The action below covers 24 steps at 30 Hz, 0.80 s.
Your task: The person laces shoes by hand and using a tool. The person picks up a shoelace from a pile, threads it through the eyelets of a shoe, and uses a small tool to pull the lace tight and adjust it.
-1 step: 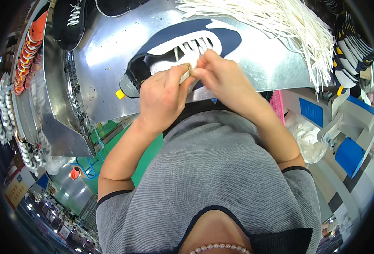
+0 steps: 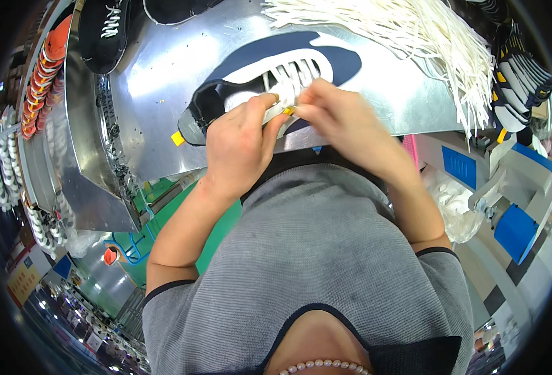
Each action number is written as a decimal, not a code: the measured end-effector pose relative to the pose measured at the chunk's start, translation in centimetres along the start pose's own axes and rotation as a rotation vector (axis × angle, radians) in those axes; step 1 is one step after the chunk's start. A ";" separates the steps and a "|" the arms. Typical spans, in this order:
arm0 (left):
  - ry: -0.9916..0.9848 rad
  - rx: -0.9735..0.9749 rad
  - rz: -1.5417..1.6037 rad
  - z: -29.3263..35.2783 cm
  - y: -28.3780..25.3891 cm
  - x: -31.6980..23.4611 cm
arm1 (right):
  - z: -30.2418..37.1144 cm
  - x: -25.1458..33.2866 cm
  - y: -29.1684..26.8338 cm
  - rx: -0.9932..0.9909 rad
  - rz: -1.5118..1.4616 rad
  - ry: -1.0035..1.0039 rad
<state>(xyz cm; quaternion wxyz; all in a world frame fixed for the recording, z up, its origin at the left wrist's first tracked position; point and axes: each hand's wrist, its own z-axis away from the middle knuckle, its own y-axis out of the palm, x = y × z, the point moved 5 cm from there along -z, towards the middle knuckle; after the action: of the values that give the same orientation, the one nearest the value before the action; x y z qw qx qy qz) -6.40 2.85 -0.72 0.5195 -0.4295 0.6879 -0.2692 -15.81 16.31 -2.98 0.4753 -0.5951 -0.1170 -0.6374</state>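
Note:
A navy and white shoe upper [image 2: 244,75] lies on the metal table, its heel end to the left and its toe to the right. White lace [image 2: 298,74] crosses its eyelets. My left hand [image 2: 241,144] is closed, thumb and forefinger pinching the near eyelet edge of the upper. Close by on the right, my right hand [image 2: 344,122] is closed too and blurred by motion; its thumb and forefinger pinch beside the eyelets. A small yellow piece [image 2: 288,110] shows between the two hands. What the right fingertips hold is hidden. A yellow tab [image 2: 177,138] sticks out at the heel.
A heap of white laces [image 2: 407,37] covers the table's far right. Black laced shoes [image 2: 104,37] stand at the far left, beside a metal trough [image 2: 110,131] with dark scraps. Stacked uppers [image 2: 518,78] hang at right; orange pieces [image 2: 41,81] line a rack at left.
My right hand has moved slightly right and toward me, uncovering the yellow piece. The upper has shifted a little right and nearer. My left hand stays almost in place.

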 end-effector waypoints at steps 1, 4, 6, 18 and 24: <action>-0.024 -0.063 0.003 0.1 -0.5 0.1 | 0.8 0.2 -1.5 0.045 0.021 0.025; -0.049 -0.128 0.120 0.1 -0.7 0.3 | 0.6 -0.5 -5.3 -0.189 -0.067 -0.011; 0.009 -0.099 0.137 -0.1 -0.3 -0.4 | -1.3 -0.2 -4.7 -0.285 -0.274 -0.113; 0.226 -0.254 -0.171 6.7 -3.0 -0.1 | -3.2 -2.3 -3.2 -0.506 -0.373 -0.275; -0.979 -0.361 1.211 12.8 1.2 3.8 | -3.7 -0.3 -0.7 -0.349 -0.343 -0.293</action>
<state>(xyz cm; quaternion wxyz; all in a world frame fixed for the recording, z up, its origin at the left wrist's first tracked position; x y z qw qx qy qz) 4.99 1.12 -7.53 0.7408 -0.1282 0.5284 0.3943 -18.77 14.14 -4.00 0.2288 -0.7252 -0.1717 -0.6263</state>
